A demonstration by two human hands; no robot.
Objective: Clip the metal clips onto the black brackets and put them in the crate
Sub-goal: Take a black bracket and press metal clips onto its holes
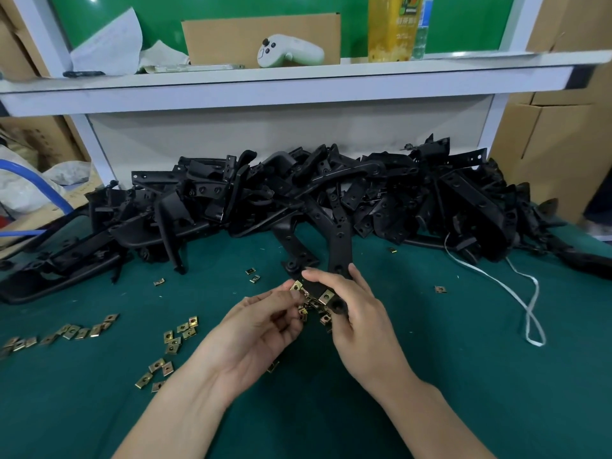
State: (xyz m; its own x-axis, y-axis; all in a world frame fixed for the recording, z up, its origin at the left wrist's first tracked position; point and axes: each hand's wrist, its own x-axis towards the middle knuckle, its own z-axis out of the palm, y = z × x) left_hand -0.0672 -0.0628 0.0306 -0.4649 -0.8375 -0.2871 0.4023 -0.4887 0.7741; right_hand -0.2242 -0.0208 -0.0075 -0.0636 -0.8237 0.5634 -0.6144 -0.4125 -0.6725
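The bracket [340, 250] is gripped at its near end by the curled right hand [357, 313] above the table [447, 376]. A clip [296, 286], pinched by the left hand [265, 323], should be slid straight on until seated.

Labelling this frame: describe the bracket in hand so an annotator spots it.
Start at the pile of black brackets at the back of the green mat. One bracket reaches from it toward the person, near end gripped by the right hand. Only it shows two brass clips.
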